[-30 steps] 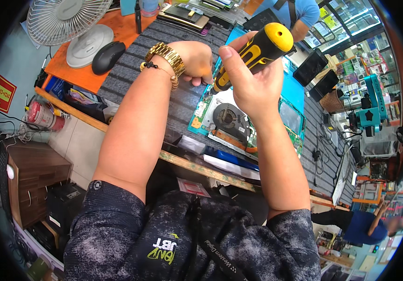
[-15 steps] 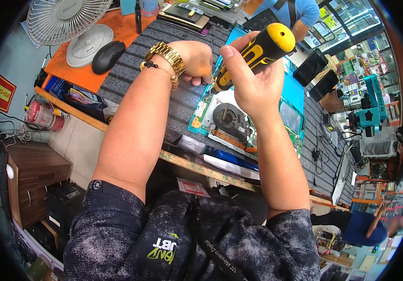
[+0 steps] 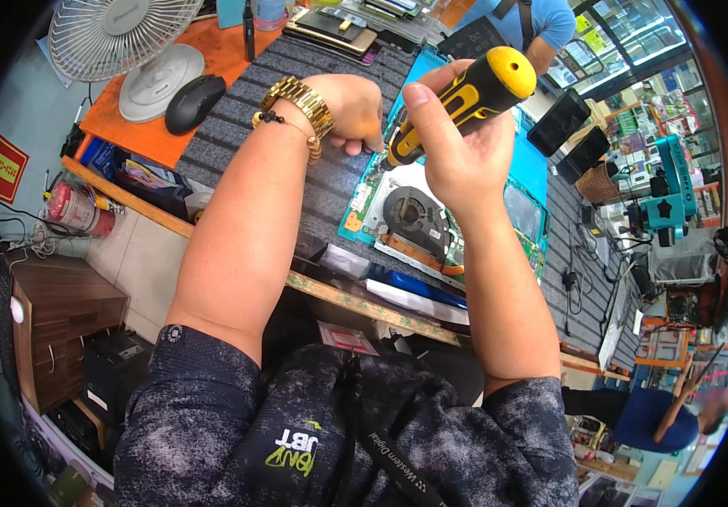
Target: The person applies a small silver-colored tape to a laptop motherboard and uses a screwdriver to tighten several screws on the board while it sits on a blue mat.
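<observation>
A black and yellow screwdriver is in my right hand, with my fingers wrapped round its thick handle. Its tip end points down at the upper left edge of an opened laptop, whose green circuit board and round black fan are exposed. Just left of that tip, my left hand is closed, thumb and fingers bent together at the laptop's edge. Anything they pinch is hidden. A gold watch and a beaded bracelet circle my left wrist.
The laptop rests on a grey striped mat. A fan and black mouse stand at left, stacked phones at the back. Cables and a teal microscope-like stand are right. Other people appear far back and lower right.
The screwdriver's handle end has shifted slightly right and down in my right hand. My left hand stays in place. A person at lower right has moved a little.
</observation>
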The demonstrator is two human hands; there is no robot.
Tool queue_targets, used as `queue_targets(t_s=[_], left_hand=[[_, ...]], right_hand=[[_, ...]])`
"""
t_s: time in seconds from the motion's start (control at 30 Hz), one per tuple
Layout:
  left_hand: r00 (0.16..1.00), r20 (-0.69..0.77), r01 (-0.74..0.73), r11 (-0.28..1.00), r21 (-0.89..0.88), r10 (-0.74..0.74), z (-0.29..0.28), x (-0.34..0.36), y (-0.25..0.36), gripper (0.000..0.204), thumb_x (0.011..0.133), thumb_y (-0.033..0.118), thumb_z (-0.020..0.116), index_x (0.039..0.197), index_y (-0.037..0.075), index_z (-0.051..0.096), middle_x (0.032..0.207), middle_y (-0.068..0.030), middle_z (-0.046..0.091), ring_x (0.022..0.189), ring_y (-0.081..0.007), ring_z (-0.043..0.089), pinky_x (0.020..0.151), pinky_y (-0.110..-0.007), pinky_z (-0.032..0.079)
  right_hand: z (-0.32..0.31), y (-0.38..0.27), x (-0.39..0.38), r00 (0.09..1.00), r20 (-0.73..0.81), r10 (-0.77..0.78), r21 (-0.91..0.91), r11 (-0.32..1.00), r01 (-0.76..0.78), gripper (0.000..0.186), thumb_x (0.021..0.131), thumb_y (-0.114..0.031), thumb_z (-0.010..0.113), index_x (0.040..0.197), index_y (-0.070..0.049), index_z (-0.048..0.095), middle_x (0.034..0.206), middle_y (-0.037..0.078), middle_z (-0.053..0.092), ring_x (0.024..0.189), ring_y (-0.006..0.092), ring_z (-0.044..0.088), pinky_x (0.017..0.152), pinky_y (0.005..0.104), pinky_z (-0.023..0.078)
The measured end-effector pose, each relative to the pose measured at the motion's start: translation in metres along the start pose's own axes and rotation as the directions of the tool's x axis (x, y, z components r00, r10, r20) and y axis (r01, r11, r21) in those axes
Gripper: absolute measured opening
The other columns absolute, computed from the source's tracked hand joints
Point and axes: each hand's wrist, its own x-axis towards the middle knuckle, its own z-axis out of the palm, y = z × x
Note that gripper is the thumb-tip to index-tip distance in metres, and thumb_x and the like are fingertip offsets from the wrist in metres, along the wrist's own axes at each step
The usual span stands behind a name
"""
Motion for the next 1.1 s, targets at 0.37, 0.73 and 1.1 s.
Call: queue_targets(t_s=[0.37,0.73,1.1], left_hand=[[0.993,0.038,-0.107,0.991,-0.075,0.11,-0.016,-0.028,0.01,0.022,0.095,0.024,0.082,0.097,0.002,0.08,0.072,-0.0034,0.074,0.053,-0.0103,0.059,0.051,-0.03,0.045],[0.932,0.081,-0.314,0.896,-0.313,0.355,-0.009,-0.021,0.016,0.026,0.095,0.025,0.086,0.104,0.001,0.083,0.075,-0.0024,0.074,0.054,-0.0044,0.055,0.047,-0.024,0.039],[0.881,-0.391,-0.34,0.932,-0.127,0.268,0.002,0.014,-0.001,0.034,0.101,0.033,0.071,0.091,0.002,0.079,0.073,-0.0087,0.071,0.066,-0.0177,0.066,0.068,-0.037,0.055]], right_hand=[[-0.051,-0.001,0.016,0.946,-0.317,-0.062,0.129,0.986,0.107,0.024,0.107,-0.025,0.075,0.108,-0.003,0.065,0.088,0.007,0.073,0.084,0.0156,0.069,0.081,0.0311,0.055],[-0.097,0.006,0.014,0.865,-0.501,-0.007,0.187,0.976,0.116,0.033,0.114,-0.031,0.063,0.099,-0.002,0.063,0.088,0.013,0.07,0.082,0.0221,0.068,0.078,0.0381,0.057],[-0.301,-0.037,-0.028,0.724,-0.517,0.456,0.004,0.847,-0.531,0.041,0.11,-0.048,0.069,0.104,-0.008,0.065,0.085,0.004,0.064,0.078,0.0145,0.065,0.062,0.0339,0.053]])
